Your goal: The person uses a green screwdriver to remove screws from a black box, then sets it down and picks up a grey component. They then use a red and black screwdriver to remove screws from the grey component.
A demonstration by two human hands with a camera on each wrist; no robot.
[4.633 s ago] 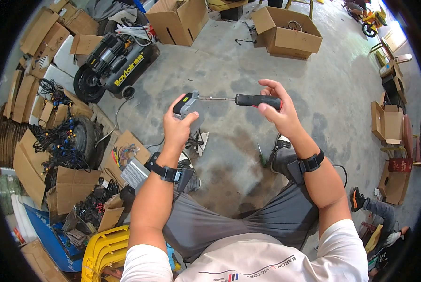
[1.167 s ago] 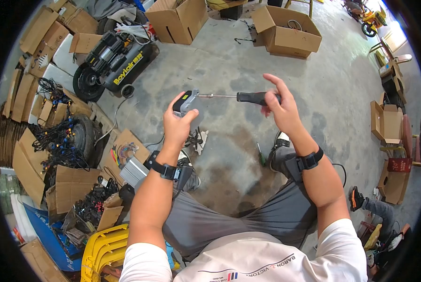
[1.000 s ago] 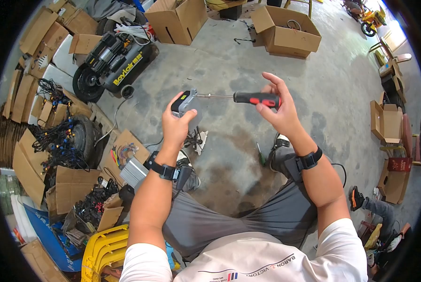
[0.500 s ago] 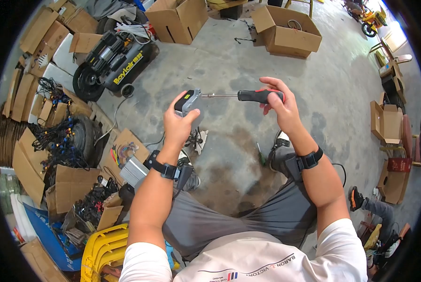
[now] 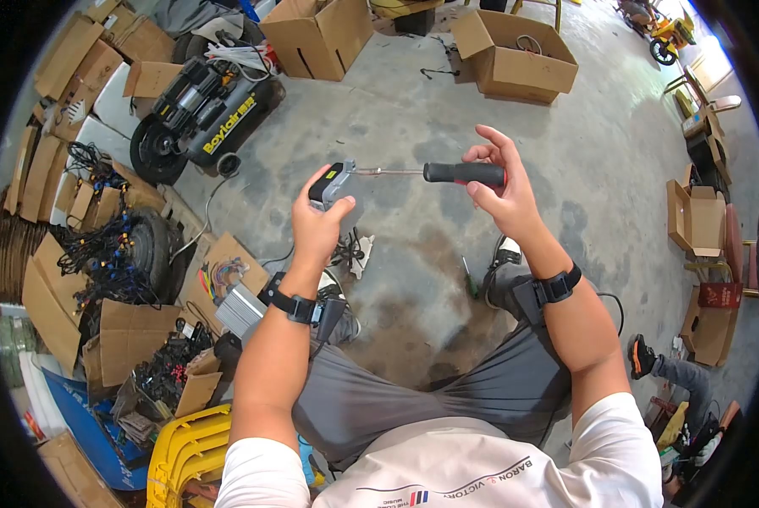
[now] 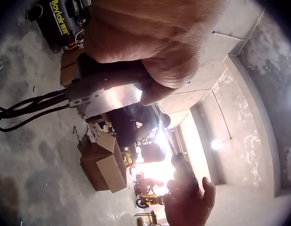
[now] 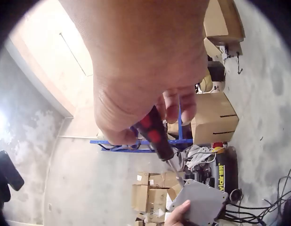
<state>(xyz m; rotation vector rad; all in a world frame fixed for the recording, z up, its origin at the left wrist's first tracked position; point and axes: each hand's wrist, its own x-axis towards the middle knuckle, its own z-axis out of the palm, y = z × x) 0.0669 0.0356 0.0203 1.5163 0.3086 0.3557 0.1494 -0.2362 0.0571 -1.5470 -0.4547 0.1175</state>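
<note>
A person's hands work in mid-air above a concrete floor (image 5: 413, 127), a grey housing and a screwdriver between them. The left hand (image 5: 318, 227) is clamped on the grey housing (image 5: 335, 184), just left of 12 o'clock in the head view, its thumb covering part of the casing. The right hand (image 5: 515, 199), toward 1 o'clock, holds the screwdriver (image 5: 460, 173) by its black-and-red handle, one finger raised clear. The hands are apart, joined only by the tool — its shaft lies nearly level, and its tip meets a corner of the housing. In the right wrist view the palm and wrist block part of the handle; dark cables (image 6: 35, 106) trail from the housing in the left wrist view.

Around them, the workshop is crowded. An air compressor (image 5: 231, 127) stands at 10 to 11 o'clock, with a cardboard box (image 5: 320, 42) between 11 and 12 and an open carton (image 5: 523, 72) at 1. Tangled wires (image 5: 100, 245) and a tyre (image 5: 152, 254) fill 9 o'clock, a finned metal block (image 5: 242, 311) sits at 8, and yellow plastic (image 5: 176, 453) at 7 to 8. A green-handled tool (image 5: 471, 281) lies beside the right shoe (image 5: 506, 252), between 3 and 4 o'clock — farther out, near 4, another person's leg (image 5: 688, 372) reaches in.
</note>
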